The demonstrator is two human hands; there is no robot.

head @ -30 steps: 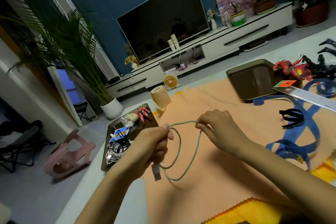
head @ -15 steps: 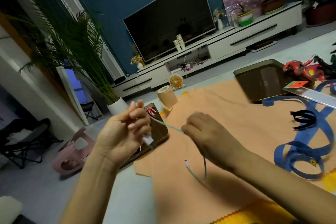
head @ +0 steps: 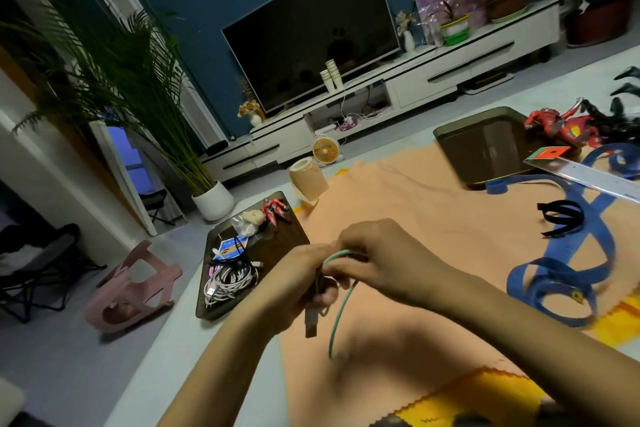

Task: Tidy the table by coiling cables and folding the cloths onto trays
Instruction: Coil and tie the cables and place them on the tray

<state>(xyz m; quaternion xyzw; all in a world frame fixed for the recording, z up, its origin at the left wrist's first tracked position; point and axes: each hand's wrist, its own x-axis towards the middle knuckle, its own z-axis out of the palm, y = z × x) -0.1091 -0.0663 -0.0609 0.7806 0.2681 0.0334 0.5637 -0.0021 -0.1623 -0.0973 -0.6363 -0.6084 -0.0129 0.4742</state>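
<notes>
A thin green cable (head: 341, 308) hangs in a loop between both hands above the orange cloth (head: 415, 218). My left hand (head: 298, 284) grips the cable with its USB plug (head: 311, 321) pointing down. My right hand (head: 377, 256) pinches the cable's upper bend right beside the left hand. A dark tray (head: 294, 236) at the left holds a coiled white cable (head: 228, 279) and small items. A second dark tray (head: 485, 149) lies at the far right. A yellow cloth (head: 485, 395) lies under the orange one.
A blue strap (head: 568, 270) loops over the cloth at the right, near a black band (head: 562, 215) and a clear ruler (head: 588, 173). A tape roll (head: 308, 180) stands at the table's far edge. Red and black toys (head: 571, 125) lie far right.
The hands had pulled apart with the cable stretched between them; now they have come together, and the cable hangs folded in a loop from the left hand.
</notes>
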